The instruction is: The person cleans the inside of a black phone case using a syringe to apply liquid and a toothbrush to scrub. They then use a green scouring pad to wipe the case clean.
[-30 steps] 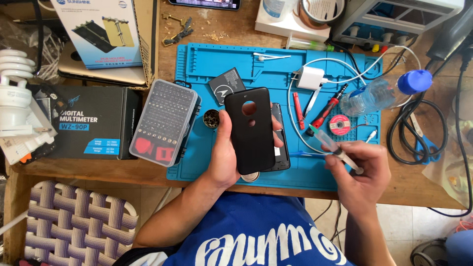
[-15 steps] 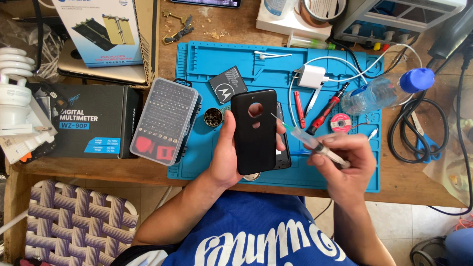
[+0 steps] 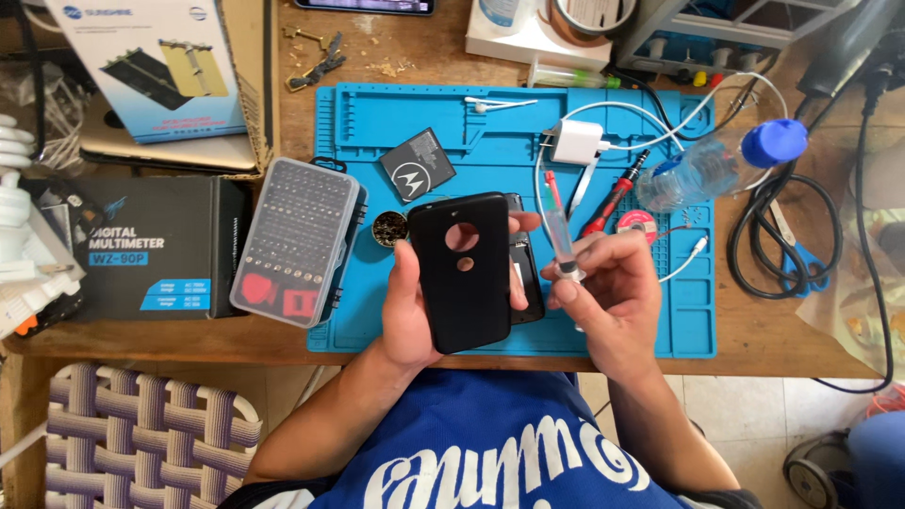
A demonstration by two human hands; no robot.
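My left hand (image 3: 407, 302) is clenched around a black phone case (image 3: 468, 271), held upright above the near edge of the blue mat (image 3: 490, 165), with a phone (image 3: 524, 273) tucked behind it. My right hand (image 3: 608, 292) pinches a small syringe (image 3: 560, 236), tip toward the far edge. I judge this the applying step; next calls for steadying the tip at the phone's edge. The wooden surface (image 3: 773, 330) is crowded: bit case (image 3: 300, 240), battery (image 3: 417, 165), scissors (image 3: 797, 247), boxes at the left edge.
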